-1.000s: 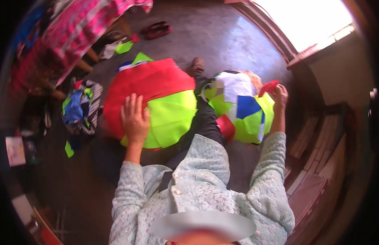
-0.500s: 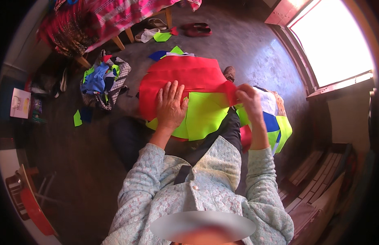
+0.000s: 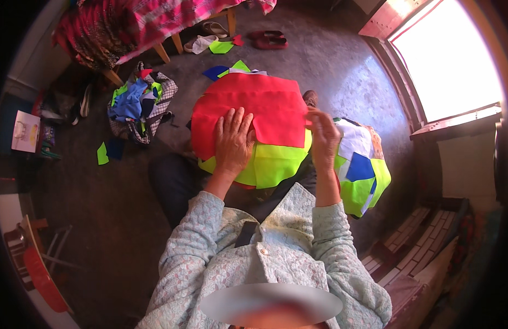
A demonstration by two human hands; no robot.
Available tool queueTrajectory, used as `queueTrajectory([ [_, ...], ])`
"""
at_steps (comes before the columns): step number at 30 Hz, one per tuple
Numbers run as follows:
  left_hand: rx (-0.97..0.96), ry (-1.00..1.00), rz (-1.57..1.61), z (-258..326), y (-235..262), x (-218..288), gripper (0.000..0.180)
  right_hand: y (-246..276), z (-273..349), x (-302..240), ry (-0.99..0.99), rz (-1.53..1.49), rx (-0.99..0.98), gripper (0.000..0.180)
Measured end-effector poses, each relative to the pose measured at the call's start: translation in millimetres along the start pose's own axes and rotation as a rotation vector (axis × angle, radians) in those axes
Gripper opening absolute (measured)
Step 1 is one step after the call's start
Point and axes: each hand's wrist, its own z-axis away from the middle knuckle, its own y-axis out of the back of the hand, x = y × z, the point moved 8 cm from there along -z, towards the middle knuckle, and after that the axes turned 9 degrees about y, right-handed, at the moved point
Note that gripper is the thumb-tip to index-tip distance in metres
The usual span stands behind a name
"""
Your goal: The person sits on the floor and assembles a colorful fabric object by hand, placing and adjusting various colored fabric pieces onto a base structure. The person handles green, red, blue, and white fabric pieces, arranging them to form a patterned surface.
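Note:
A rounded patchwork of cloth lies over my lap, with red cloth (image 3: 248,90) across its far part and lime-green cloth (image 3: 281,164) at its near part. My left hand (image 3: 235,142) rests flat on the red cloth, fingers stretched out and close together. At the right edge, my right hand (image 3: 323,137) has its fingers bent in a pinch at the border of a red cloth piece (image 3: 284,126). That piece lies flat over part of the green. The exact fingertip contact is slightly blurred.
A multicoloured patchwork bundle (image 3: 363,167) sits at my right. To the left stands a checked bag (image 3: 169,90) of cloth scraps. Green scraps (image 3: 103,154) and dark red shoes (image 3: 268,41) lie on the floor. A cloth-draped bed (image 3: 139,33) and a bright opening (image 3: 448,60) flank the room.
The red piece, lifted and folded at its right end before, now lies spread over the green. My right hand has drawn slightly left and nearer. My left hand still presses the cloth.

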Motion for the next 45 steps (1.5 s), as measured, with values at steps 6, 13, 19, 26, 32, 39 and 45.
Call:
queueTrajectory([
  [6, -0.004, 0.028, 0.094, 0, 4, -4, 0.055, 53, 5, -6, 0.066, 0.407, 0.103, 0.012],
  [13, -0.016, -0.004, -0.041, 0, 1, -2, 0.054, 32, 20, 50, -0.090, 0.755, -0.095, 0.024],
  [19, -0.010, -0.008, -0.050, -1, 1, 1, 0.053, 23, 20, 59, -0.072, 0.657, -0.052, 0.023],
  [26, -0.007, 0.000, -0.039, 0, 2, 1, 0.052, 45, 35, 83, -0.389, 0.199, 0.091, 0.021],
  [32, -0.006, -0.010, -0.043, -1, 2, 2, 0.052, 43, 45, 96, -0.453, 0.025, 0.065, 0.019],
  [39, 0.009, -0.020, -0.054, -1, 2, 2, 0.051, 64, 49, 103, -0.255, 0.133, 0.214, 0.020],
  [45, 0.013, -0.023, -0.057, 0, 3, 2, 0.051, 35, 26, 8, 0.222, 0.706, 0.072, 0.052],
])
